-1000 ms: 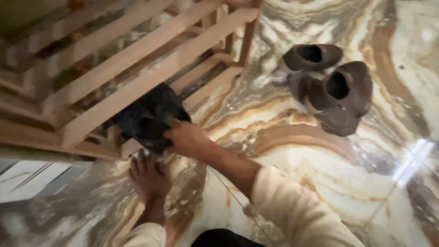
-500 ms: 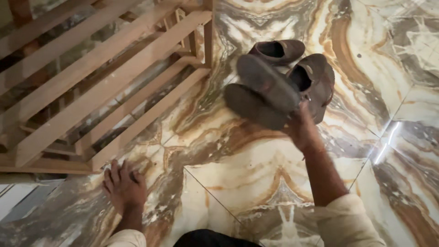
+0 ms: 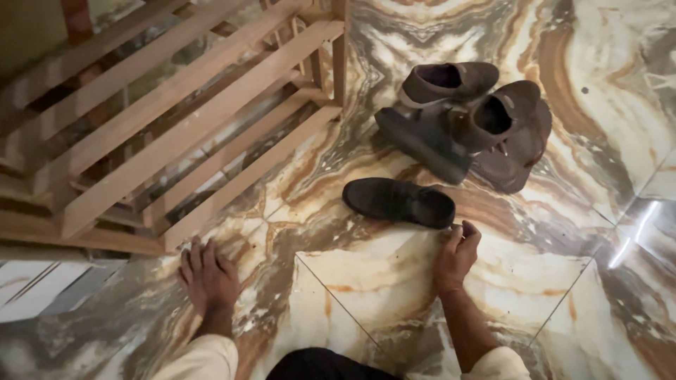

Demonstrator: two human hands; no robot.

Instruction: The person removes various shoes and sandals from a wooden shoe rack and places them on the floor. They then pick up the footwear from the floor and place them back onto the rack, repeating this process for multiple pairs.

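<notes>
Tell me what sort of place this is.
Probably an indoor entryway or shoe-storage corner of a home: a polished marble floor, a slatted wooden shoe rack, and dark shoes lying loose on the floor by it.

No packages, labels, signs or screens show anywhere in this view; nothing printed either.

— How many shoes are out on the veined marble floor (image 3: pixel 394 281)?

— Four dark brown suede shoes: one lying alone on its side (image 3: pixel 398 201), and three bunched together behind it, one upright at the back (image 3: pixel 448 80), one upright on the right (image 3: pixel 501 121), one tipped on its edge (image 3: pixel 422 143).

— Racks?

— One slatted pale wooden rack (image 3: pixel 176 119).

— Hands?

— Two bare hands, left (image 3: pixel 208 277) and right (image 3: pixel 455 256).
</notes>
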